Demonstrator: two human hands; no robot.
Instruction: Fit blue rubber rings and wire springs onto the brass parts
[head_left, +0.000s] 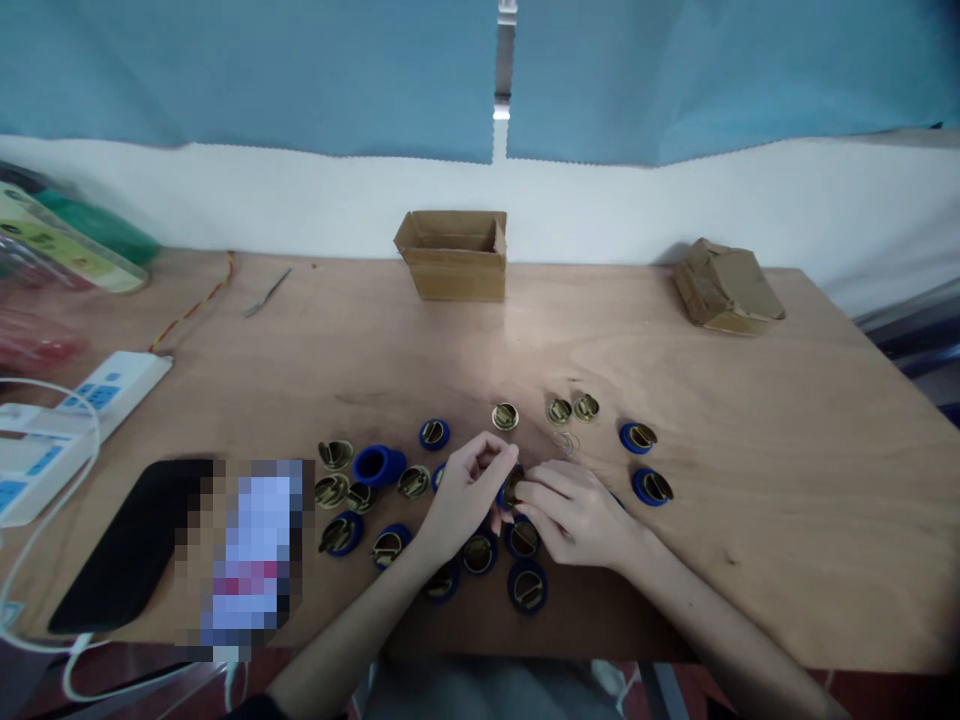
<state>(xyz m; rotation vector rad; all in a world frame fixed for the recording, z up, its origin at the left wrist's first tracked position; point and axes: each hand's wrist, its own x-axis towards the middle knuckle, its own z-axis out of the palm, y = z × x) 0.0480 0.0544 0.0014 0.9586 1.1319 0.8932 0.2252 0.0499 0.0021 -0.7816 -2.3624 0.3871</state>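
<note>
My left hand (469,492) and my right hand (576,512) meet over the middle of the worktable. Between their fingertips is a round blue piece with a brass disc (512,488), gripped from both sides and partly covered by the fingers. Similar blue pieces with brass discs lie close by, such as one in front (527,586) and one to the right (652,486). Loose brass discs (505,416) with raised flaps lie beyond the hands and to their left. A blue cup-shaped piece (379,466) rests on its side left of my left hand.
An open cardboard box (461,275) stands at the back, and a crumpled cardboard box (726,288) sits back right. Tweezers (268,293) lie back left. A power strip (112,400), a black phone (135,550) and a pixelated screen (251,560) with white cables occupy the left.
</note>
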